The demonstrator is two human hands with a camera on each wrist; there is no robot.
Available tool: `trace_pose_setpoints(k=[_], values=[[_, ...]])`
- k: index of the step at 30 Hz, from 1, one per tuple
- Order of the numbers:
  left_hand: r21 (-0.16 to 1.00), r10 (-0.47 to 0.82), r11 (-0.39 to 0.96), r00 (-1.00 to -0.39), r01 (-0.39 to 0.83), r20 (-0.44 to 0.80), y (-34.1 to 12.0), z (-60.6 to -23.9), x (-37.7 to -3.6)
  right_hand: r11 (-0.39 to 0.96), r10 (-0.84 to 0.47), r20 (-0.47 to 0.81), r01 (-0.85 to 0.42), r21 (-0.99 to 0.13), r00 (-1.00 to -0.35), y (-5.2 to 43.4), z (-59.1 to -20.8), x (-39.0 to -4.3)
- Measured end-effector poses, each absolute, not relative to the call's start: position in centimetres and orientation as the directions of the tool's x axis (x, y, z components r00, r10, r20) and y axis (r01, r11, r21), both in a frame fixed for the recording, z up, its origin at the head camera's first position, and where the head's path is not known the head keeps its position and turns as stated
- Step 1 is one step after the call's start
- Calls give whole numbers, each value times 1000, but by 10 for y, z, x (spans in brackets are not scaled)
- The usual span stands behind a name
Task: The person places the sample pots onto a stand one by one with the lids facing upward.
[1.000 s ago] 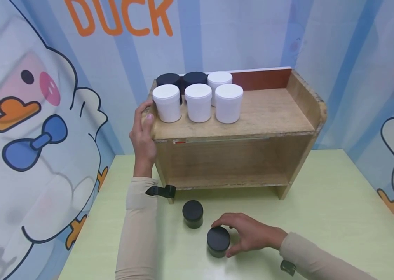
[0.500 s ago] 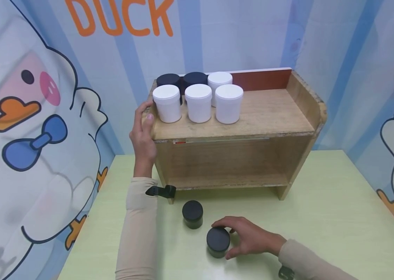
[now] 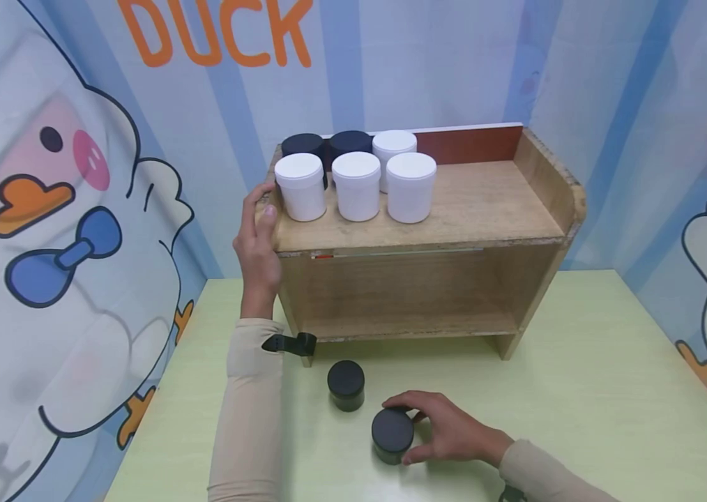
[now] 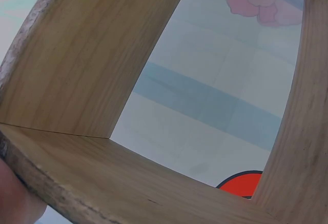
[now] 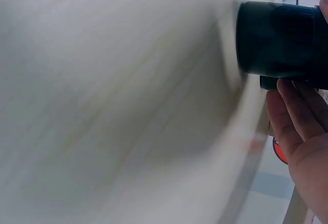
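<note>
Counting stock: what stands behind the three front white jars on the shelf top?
Behind the white jars stand two black jars and another white jar; only their lids and upper walls show.

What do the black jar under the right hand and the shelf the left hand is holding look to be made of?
Black jar: probably plastic, judging by its smooth, dark, matte lid and its faintly glossy wall in the right wrist view. Shelf: wood or wood veneer, unpainted; the grain lines show and the edges are rough and chipped. The right hand grips the jar; the left hand holds the shelf's left end.
</note>
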State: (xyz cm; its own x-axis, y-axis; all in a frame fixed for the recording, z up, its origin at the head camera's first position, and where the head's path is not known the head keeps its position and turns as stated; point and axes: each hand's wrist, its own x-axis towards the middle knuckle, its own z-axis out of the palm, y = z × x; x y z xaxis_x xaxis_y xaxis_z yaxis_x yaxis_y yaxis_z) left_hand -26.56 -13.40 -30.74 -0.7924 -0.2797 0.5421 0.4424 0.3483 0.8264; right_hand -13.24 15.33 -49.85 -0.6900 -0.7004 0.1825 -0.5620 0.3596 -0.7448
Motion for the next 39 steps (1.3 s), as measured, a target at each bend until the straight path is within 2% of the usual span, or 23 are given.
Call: trace_pose_setpoints(k=[16, 25, 39], values=[[823, -269, 350, -794, 446, 545, -133, -307, -264, 309, -661, 185, -489, -816, -727, 152, -511, -129], [823, -272, 353, -792, 446, 546, -134, -307, -266, 328, -642, 134, -428, -842, -755, 151, -509, -128], [831, -270, 345, -801, 437, 534, -134, -307, -265, 319, -644, 151, -443, -838, -750, 152, -508, -126]])
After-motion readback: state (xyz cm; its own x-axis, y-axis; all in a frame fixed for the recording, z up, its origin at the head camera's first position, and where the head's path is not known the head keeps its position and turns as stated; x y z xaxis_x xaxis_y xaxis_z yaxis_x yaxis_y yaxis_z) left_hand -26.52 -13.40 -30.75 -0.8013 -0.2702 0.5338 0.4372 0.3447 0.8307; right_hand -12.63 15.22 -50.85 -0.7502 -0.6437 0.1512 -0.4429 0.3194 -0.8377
